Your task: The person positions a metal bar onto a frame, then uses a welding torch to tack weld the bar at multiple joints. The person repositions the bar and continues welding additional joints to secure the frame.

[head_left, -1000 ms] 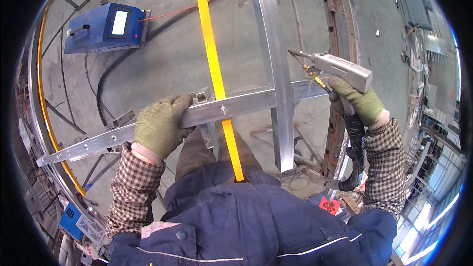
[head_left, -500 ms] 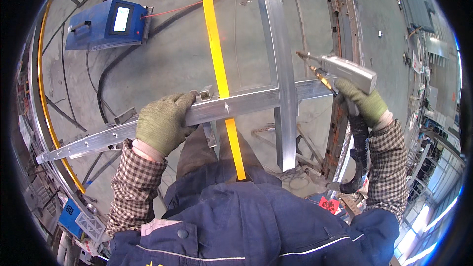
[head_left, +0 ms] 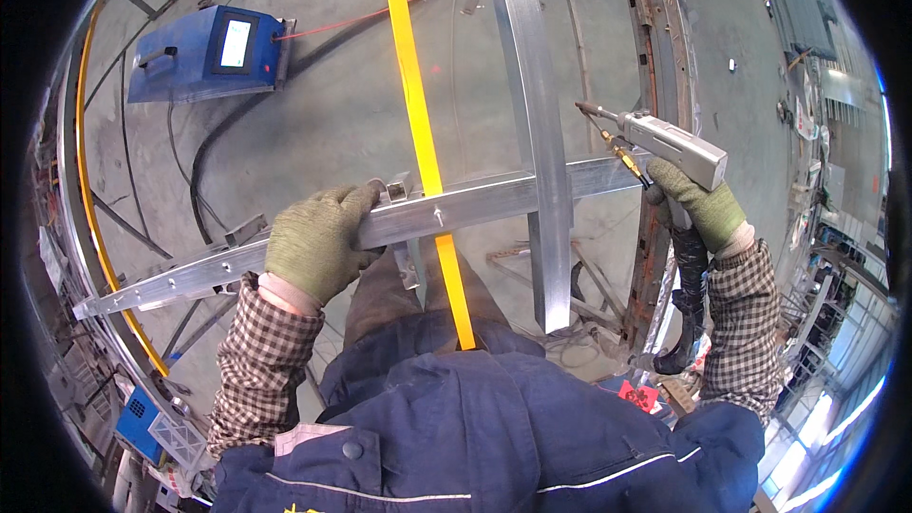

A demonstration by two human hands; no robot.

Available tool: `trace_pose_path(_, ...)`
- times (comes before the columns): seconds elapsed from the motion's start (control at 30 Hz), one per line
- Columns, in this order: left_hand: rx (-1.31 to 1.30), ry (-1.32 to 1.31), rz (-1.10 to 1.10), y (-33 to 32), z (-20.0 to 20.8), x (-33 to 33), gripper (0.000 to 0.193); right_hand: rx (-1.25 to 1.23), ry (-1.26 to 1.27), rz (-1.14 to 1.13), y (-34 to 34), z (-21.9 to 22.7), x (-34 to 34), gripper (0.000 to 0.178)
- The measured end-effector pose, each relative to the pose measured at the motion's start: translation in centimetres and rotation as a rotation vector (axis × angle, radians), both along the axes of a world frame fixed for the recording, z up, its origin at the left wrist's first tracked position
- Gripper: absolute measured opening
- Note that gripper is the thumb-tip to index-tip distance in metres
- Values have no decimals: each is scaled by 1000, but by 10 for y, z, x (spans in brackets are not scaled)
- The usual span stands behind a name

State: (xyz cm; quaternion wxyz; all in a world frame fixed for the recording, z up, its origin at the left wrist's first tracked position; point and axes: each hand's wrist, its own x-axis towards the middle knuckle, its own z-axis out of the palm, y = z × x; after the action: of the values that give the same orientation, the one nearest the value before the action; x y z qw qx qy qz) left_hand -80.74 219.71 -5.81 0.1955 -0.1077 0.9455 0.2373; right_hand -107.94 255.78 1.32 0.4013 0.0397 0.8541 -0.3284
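My left hand [head_left: 318, 242], in a green knit glove, is closed around a long silver metal tube [head_left: 494, 199] that runs across in front of me. Small holes dot its left stretch. My right hand [head_left: 700, 204], gloved alike, grips a handheld welding gun [head_left: 674, 147] with a grey body, a brass-coloured side fitting and a black-wrapped cable. The gun's nozzle points up and left, apart from the metal. A wider silver tube [head_left: 549, 180] crosses the long one, and a yellow bar [head_left: 410, 66] crosses it nearer my left hand. A short square tube piece [head_left: 397, 188] sits beside that hand.
On the floor at far left stands a blue machine [head_left: 204, 52] with a lit screen, trailing a red line and dark cables. A rusty steel rail [head_left: 651, 66] runs along the right. Another yellow bar [head_left: 81, 171] lies at the left, near a smaller blue box [head_left: 138, 423].
Almost nothing differs. The welding gun and my right hand have shifted very slightly downward, and the left hand keeps its hold on the tube.
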Motion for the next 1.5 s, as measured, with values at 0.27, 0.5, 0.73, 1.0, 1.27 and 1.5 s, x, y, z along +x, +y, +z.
trace_pose_path(0.27,185,398,55,26,9,-9,49,-151,106,-165,10,-6,43,39)
trace_pose_path(0.5,229,576,71,41,-10,-24,25,-281,184,-211,32,-21,90,39)
trace_pose_path(0.73,255,535,113,48,-13,-24,21,-364,115,-377,30,-22,103,40)
trace_pose_path(1.0,238,515,94,50,-15,-23,21,-390,80,-347,26,-27,106,46)
trace_pose_path(1.27,260,540,103,51,-14,-26,18,-372,98,-350,21,-31,109,45)
trace_pose_path(1.5,242,655,105,54,-21,-24,16,-325,121,-353,11,-29,112,32)
